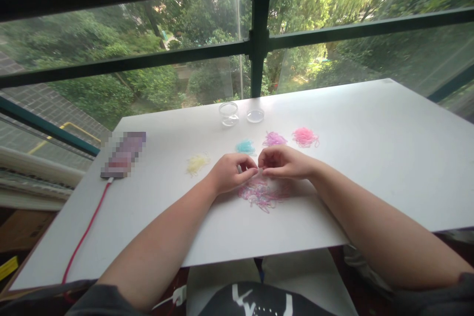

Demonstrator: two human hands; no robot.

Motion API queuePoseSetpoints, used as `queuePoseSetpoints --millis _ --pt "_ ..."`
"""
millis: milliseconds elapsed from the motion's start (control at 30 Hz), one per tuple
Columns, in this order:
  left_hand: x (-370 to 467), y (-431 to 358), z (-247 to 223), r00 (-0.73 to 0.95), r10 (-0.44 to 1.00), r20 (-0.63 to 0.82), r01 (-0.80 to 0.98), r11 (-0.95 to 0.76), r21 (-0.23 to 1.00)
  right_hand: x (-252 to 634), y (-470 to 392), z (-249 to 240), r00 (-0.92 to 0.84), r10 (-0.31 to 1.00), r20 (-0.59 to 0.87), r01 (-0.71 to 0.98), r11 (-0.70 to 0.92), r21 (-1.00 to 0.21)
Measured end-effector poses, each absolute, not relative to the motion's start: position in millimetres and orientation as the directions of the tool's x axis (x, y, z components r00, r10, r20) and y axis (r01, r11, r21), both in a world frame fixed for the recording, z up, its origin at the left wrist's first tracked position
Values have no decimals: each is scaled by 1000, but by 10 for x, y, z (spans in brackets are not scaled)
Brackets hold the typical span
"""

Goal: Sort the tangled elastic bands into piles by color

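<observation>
Over a mixed pile of thin pink, purple and bluish bands (262, 196) on the white table, my two hands meet at the fingertips. My left hand (234, 172) is closed in a pinch, thumb against fingers. Opposite it, my right hand (283, 162) pinches too, its fingers curled. What lies between the fingertips is too small to make out. Behind the hands are a teal pile (245, 146), a purple pile (274, 138) and a pink pile (305, 137). A pale yellow pile (197, 163) lies left of my left hand.
Near the back edge of the white table (385, 158) stand a clear round container (228, 114) and a shallow clear dish (255, 116). At the left lies a phone (124, 154) with a red cable (87, 229) running off the front edge. Windows rise behind the table.
</observation>
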State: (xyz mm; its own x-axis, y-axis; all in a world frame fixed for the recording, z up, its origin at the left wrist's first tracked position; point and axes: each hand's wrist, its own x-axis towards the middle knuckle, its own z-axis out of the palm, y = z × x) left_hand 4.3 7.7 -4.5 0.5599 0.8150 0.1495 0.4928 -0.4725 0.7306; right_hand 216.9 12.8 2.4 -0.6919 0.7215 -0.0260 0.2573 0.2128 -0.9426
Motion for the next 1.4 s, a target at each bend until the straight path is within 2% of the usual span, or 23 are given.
queuePoseSetpoints --millis 533,733,1033,1400 --pt "32 77 -36 584 798 149 471 -483 738 2191 133 58 -649 760 -43 379 274 -884" --pt "34 80 -41 570 806 160 471 -480 741 2183 150 11 -654 756 21 334 313 -889" --pt "41 71 -34 602 785 146 446 -482 754 2143 112 35 -658 753 10 428 384 -818" --pt "19 90 -23 595 797 103 453 -438 777 2240 160 72 -624 781 16 406 342 -848"
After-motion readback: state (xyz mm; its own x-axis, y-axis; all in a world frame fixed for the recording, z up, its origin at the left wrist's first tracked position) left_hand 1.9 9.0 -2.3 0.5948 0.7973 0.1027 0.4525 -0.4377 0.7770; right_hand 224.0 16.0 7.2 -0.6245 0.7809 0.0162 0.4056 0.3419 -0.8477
